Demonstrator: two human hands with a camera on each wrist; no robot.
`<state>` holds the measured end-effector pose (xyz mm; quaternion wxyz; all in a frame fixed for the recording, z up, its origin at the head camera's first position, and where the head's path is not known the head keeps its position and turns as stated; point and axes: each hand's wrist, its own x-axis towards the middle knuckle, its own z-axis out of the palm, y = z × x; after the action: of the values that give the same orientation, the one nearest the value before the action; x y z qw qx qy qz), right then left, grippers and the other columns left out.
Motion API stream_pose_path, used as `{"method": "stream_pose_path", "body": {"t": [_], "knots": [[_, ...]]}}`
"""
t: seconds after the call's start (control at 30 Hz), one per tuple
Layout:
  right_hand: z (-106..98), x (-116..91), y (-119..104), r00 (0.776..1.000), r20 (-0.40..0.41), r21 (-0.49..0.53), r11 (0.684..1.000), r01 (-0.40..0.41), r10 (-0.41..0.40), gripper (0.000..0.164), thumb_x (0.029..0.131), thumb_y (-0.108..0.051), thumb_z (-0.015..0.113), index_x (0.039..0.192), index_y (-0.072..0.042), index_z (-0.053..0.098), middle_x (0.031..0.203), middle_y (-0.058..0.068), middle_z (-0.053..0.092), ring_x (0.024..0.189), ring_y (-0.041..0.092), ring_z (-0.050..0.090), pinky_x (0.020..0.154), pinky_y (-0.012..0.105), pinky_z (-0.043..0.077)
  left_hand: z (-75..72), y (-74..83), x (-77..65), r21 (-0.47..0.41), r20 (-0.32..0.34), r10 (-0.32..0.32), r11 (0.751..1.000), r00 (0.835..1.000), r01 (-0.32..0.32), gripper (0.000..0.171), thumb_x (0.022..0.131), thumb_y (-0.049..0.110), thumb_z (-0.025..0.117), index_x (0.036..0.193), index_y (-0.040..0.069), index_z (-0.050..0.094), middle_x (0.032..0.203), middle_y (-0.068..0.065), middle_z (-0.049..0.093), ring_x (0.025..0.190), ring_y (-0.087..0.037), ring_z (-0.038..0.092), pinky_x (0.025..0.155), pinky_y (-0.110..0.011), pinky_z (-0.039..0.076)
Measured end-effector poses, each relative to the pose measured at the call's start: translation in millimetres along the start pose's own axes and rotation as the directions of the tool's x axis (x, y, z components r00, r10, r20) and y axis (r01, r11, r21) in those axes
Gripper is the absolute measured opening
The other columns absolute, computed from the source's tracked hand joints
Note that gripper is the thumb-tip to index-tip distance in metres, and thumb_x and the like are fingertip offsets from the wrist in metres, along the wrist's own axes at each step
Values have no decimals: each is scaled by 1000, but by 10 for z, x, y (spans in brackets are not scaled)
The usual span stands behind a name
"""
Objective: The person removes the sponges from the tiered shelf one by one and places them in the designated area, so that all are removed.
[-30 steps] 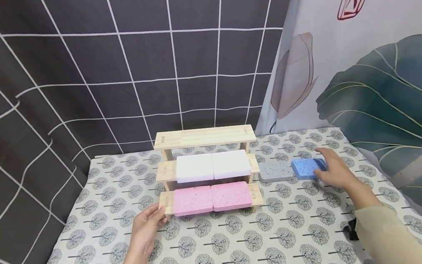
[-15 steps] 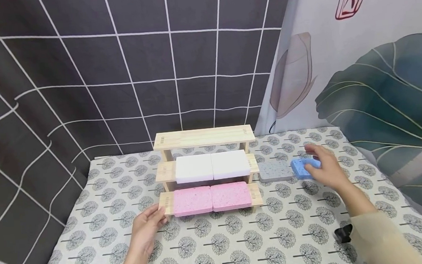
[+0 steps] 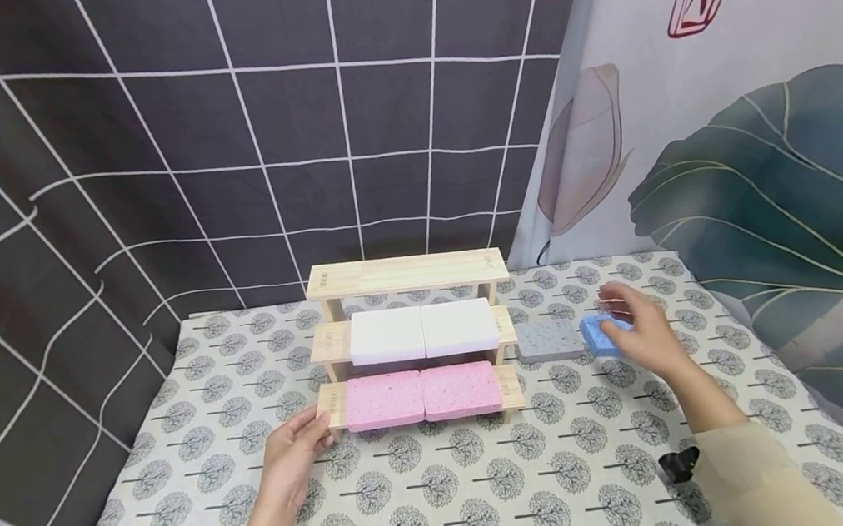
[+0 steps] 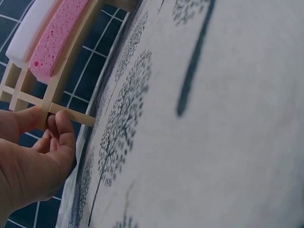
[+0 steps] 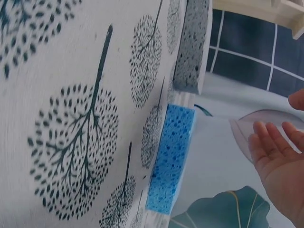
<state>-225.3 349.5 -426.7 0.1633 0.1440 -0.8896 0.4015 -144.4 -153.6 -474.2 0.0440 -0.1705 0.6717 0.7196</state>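
Note:
A three-tier wooden shelf (image 3: pixel 407 273) stands on the cloth. Its lowest board carries two pink sponges (image 3: pixel 384 400) side by side, and its middle board two white sponges (image 3: pixel 386 335). My left hand (image 3: pixel 292 450) pinches the left end of the lowest board between thumb and fingers; the left wrist view shows this hand (image 4: pixel 40 161) close up. Right of the shelf, a blue sponge (image 5: pixel 171 159) lies flat beside a grey sponge (image 3: pixel 550 341). My right hand (image 3: pixel 647 333) hovers over the blue sponge with loosely bent fingers, apart from it in the right wrist view, and partly hides it from above.
A tree-patterned cloth (image 3: pixel 442 495) covers the table. Behind it hangs a dark curtain with white grid lines (image 3: pixel 303 114), and at the right a pale leaf-printed curtain (image 3: pixel 761 183). A small black object (image 3: pixel 679 465) sits at the right sleeve. The shelf's top board bears nothing.
My right hand has moved a little to the left, further over the blue sponge. The left hand, shelf and sponges keep their places.

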Motion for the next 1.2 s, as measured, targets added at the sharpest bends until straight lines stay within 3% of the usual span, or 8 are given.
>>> {"method": "stream_pose_path", "body": {"t": [0.27,1.2], "knots": [[91,-10,-93,998,40,18,999,-40,39,52,90,9,63,140,10,46,129,31,58,114,44,60,94,2,41,-1,-13,15,-14,4,3,1000,1000,-3,46,101,4,58,140,-15,43,111,-16,66,88,-12,64,80,-17,59],[439,155,-426,996,63,135,989,53,-62,52,89,9,66,138,10,49,123,27,63,114,42,61,100,7,43,-8,1,11,-11,-2,-6,1000,1000,6,44,100,3,59,138,-15,46,109,-16,66,88,-13,64,80,-17,59]]}}
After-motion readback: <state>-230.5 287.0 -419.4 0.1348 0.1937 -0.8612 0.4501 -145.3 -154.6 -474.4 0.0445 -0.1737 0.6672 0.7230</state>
